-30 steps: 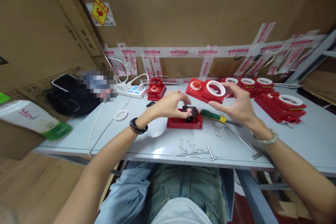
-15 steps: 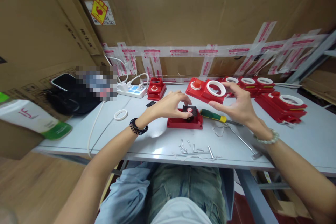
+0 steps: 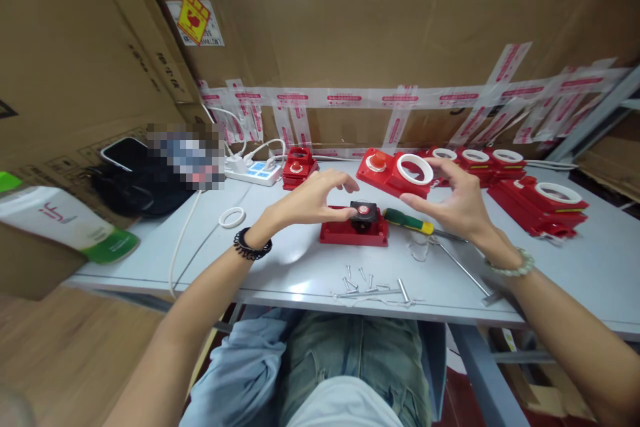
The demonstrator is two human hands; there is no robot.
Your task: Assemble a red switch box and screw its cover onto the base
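My left hand (image 3: pixel 320 197) is open, fingers and thumb apart, just left of a black block-shaped part (image 3: pixel 364 212) with a round red label. The thumb tip lies close to that part; I cannot tell if it touches. The black part sits in a shallow red housing base (image 3: pixel 350 235) on the table. My right hand (image 3: pixel 457 200) grips the right end of a red housing cover (image 3: pixel 390 177), thumb below and fingers above. This cover has an orange-red dome and a white ring (image 3: pixel 415 169), and is held tilted behind the base.
A green-yellow screwdriver (image 3: pixel 407 221) lies right of the base. Several screws (image 3: pixel 370 280) and metal rods lie near the front edge. Finished-looking red housings (image 3: pixel 537 203) stand at right, a smaller red unit (image 3: pixel 299 168) and a power strip (image 3: pixel 255 172) at back, a white ring (image 3: pixel 232 217) at left.
My left hand has let go of the black part and drawn back left, its fingers spreading. The black part stays in the base. My right hand still holds the cover.
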